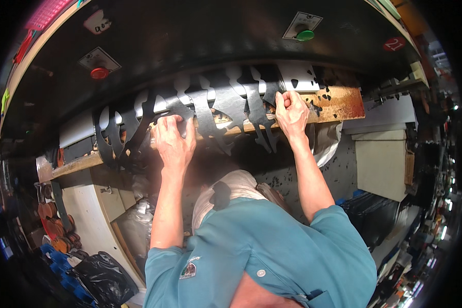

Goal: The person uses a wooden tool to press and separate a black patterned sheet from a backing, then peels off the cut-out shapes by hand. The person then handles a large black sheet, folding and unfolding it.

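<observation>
A black sheet of leather-like material [205,112], full of curved cut-out openings, lies across the bench and hangs in ragged strips over its near edge. My left hand [173,142] rests at the sheet's near edge, its fingers bent over the material and the thumb apart. Farther right, my right hand [292,114] pinches the sheet's right end between thumb and curled fingers. Beneath the sheet, a white board [299,72] shows through the openings and at the right. Small black offcuts are scattered on the board and on the worn wooden bench top [339,108].
A black machine beam [205,31] spans low above the far side, with a red button [99,73] and a green button [305,35]. Cream cabinets [382,164] stand right and left below. Black plastic bags [103,277] lie at lower left. Dark scraps dot the floor.
</observation>
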Demonstrator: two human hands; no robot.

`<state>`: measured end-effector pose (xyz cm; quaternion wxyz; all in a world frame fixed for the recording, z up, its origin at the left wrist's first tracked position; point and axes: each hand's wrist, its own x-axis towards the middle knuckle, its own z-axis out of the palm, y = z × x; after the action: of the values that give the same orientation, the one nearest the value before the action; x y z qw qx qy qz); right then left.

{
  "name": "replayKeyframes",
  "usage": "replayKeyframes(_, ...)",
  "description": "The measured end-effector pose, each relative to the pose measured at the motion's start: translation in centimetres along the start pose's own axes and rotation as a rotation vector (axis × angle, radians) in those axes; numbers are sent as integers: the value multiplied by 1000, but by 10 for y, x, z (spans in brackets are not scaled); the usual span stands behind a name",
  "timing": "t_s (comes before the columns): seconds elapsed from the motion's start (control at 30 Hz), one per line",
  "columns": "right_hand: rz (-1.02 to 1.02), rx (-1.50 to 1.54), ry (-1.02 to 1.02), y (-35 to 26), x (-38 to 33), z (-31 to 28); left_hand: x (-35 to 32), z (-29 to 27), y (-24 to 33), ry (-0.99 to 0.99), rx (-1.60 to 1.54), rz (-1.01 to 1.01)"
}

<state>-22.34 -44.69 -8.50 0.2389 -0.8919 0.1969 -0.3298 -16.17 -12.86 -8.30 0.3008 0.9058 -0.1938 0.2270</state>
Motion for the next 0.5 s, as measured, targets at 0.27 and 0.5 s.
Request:
replayKeyframes(0.27,20,93,-68,-1,-4,-10,2,-7,2,-41,-66,-67)
replayKeyframes(0.5,481,321,-123,-3,15,-23,16,-14,4,-165,-152,-63)
